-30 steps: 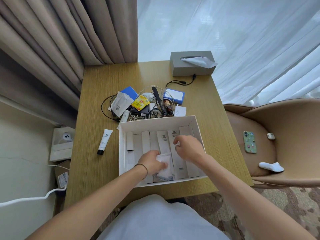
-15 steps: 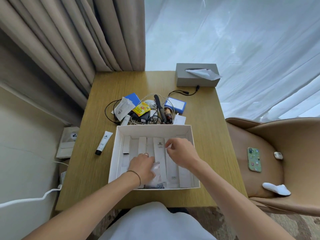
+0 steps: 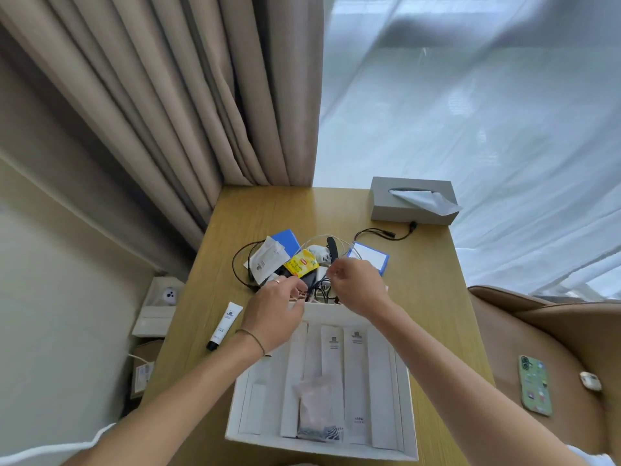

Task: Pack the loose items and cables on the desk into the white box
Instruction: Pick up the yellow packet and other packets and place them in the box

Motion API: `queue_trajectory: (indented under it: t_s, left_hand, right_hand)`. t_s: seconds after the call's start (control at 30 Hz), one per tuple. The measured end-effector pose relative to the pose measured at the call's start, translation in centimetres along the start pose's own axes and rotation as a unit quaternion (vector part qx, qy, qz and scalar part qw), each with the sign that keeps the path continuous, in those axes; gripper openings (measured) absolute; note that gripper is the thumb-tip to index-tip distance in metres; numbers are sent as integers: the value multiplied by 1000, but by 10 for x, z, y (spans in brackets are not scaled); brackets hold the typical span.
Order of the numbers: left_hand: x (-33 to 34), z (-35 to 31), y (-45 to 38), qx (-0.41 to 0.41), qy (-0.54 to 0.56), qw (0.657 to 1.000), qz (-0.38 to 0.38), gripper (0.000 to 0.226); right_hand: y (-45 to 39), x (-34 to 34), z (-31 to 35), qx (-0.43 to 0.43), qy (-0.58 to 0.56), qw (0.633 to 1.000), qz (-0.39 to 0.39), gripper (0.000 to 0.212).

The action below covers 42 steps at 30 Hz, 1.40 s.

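The white box [image 3: 235, 417] stands at the desk's near edge, holding several slim white cartons and a clear pouch [image 3: 316, 406]. Just beyond its far rim lies the pile: a yellow tea bag [image 3: 301, 263], a white sachet [image 3: 268, 258], a blue card [image 3: 286, 239], a blue-edged white box [image 3: 369, 258] and tangled black and white cables [image 3: 240, 264]. My left hand [image 3: 272, 314] reaches into the tangle with fingers extended, touching the cables. My right hand [image 3: 356, 287] hovers over the pile's middle, its fingertips pinching a thin cable; motion blur hides detail. A white tube [image 3: 224, 326] lies left of the box.
A grey tissue box [image 3: 411, 203] sits at the far right corner with a black cable [image 3: 383, 234] before it. To the right, a tan chair [image 3: 504, 331] carries a phone [image 3: 535, 385] and an earbud case [image 3: 589, 381]. Curtains hang behind; small boxes [image 3: 161, 304] stand on the floor left.
Both hands left the inside of the white box and moved forward to the pile. The clear pouch stays in the box. The camera tilted up.
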<state>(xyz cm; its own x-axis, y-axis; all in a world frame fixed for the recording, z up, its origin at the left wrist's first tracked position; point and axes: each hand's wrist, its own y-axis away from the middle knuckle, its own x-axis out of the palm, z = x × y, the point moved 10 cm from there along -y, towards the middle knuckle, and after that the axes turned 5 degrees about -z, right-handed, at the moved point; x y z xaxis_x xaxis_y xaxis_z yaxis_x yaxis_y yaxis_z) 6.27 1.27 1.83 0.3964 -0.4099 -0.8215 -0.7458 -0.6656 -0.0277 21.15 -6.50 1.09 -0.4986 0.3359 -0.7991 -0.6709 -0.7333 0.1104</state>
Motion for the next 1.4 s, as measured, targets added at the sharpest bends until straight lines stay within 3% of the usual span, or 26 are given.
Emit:
queue_trajectory:
  t_s: [0.3,0.5,0.67,0.93,1.07,1.2,1.4]
  left_hand:
    - [-7,68,-55,-72,6,997,32,18]
    - [-5,103,-65,-97,6,994,54,17]
    - [-3,124,-72,-103,-4,992,69,16]
    - [14,152,-93,-130,-5,988,88,22]
    - [20,159,-118,-134,-10,989,66,35]
    - [32,164,-138,-134,-23,989,62,47]
    - [50,177,-149,-150,-105,979,86,78]
  right_hand:
    - [-70,85,19,-52,135,986,81,44]
    - [-89,128,28,-138,308,939,72,45]
    - [-90,139,33,-148,331,930,63,21]
    - [-92,109,19,-58,176,982,29,20]
    - [-88,81,12,37,0,999,-27,23]
    - [-73,64,11,110,-190,975,-45,33]
    - [-45,56,16,158,-330,930,-18,24]
